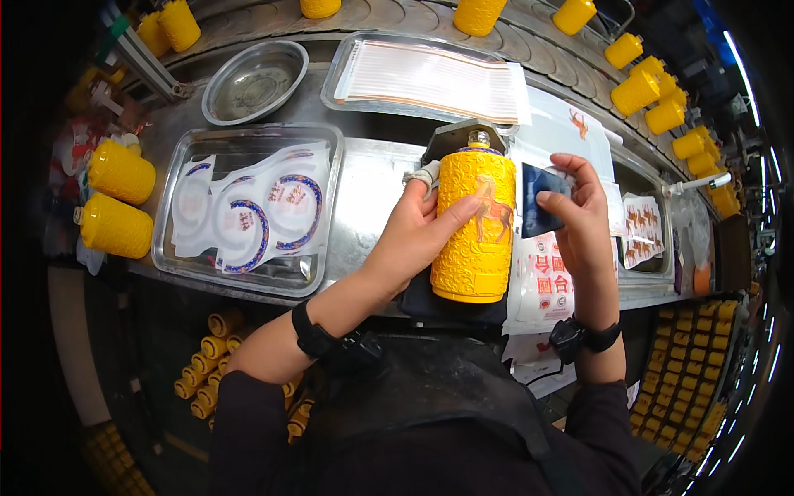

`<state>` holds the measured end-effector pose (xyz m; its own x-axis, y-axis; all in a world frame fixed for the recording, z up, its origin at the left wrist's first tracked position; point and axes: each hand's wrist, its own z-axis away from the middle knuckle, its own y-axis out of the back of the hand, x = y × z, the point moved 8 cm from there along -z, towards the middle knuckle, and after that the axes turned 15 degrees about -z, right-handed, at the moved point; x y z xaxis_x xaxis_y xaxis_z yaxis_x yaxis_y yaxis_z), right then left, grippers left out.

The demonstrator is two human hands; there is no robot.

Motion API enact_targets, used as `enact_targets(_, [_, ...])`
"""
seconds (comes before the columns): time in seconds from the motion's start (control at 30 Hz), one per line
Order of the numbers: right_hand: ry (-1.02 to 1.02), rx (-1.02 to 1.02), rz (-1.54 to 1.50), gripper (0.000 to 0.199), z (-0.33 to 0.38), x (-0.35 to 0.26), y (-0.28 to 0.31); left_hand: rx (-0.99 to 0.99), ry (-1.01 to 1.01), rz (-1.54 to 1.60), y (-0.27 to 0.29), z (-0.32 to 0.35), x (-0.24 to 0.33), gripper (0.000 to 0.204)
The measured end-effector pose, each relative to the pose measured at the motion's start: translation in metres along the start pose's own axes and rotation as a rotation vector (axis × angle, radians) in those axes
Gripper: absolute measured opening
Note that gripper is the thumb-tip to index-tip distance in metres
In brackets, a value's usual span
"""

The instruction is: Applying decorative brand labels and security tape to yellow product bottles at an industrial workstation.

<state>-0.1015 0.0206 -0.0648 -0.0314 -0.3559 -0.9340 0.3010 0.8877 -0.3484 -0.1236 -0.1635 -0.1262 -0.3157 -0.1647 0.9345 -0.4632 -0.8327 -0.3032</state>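
Observation:
A yellow embossed bottle (470,273) stands tilted in front of me, its bare neck pointing away. My left hand (418,227) is closed on its left side, the thumb lying beside a brown horse decal (494,211) on the bottle's face. Something whitish, perhaps cloth, shows by the left fingers. To the right of the bottle, my right hand (583,211) pinches a flat dark blue piece (538,217) like a scraper blade, apart from the decal. Behind the bottle's neck is a dark metal holder (447,136), partly hidden.
On the left, a steel tray (169,260) holds decal sheets, with a round metal bowl (298,58) behind it. Two yellow bottles (120,223) lie at the far left. A tray (339,62) of striped sheets sits behind; horse decals (641,231) lie right. A conveyor (380,16) carries bottles.

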Motion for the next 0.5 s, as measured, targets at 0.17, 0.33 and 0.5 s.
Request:
enact_targets(0.17, [0.313, -0.257, 0.579, 0.026, 0.03, -0.024, -0.053, -0.043, -0.089, -0.027, 0.006, 0.007, 0.003, 0.071])
enact_targets(0.33, [0.841, -0.429, 0.902, 0.025, 0.007, -0.054, -0.106, -0.056, -0.062, -0.028, 0.005, 0.007, -0.003, 0.074])
enact_targets(0.5, [0.706, -0.535, 0.838, 0.024, 0.006, -0.051, -0.107, -0.062, -0.091, -0.002, 0.004, 0.005, -0.005, 0.072])
